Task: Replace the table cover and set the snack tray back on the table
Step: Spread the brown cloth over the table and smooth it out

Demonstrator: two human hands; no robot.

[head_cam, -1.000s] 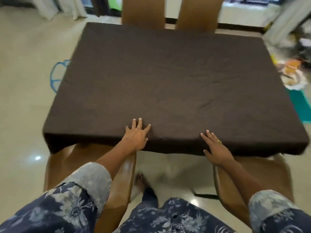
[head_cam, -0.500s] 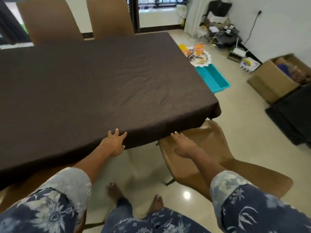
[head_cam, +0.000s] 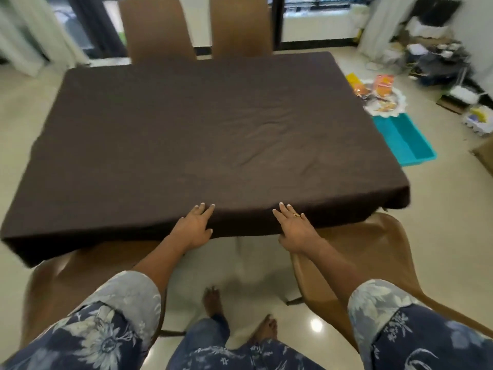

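Left hand [head_cam: 196, 227] and right hand [head_cam: 293, 228] lie flat, fingers straight, smoothing the near edge of the table cover [head_cam: 186, 134], which drapes the whole table. Next comes the snack tray [head_cam: 397, 109], blurred but seemingly full, on the floor to the right: a level two-handed lift.

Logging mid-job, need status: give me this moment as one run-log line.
cover: spread, few wrinkles | left hand: flat on near edge | right hand: flat on near edge | snack tray: on floor, far right

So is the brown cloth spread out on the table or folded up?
Spread out. The brown cloth lies flat with a few wrinkles and hangs down at the edges.
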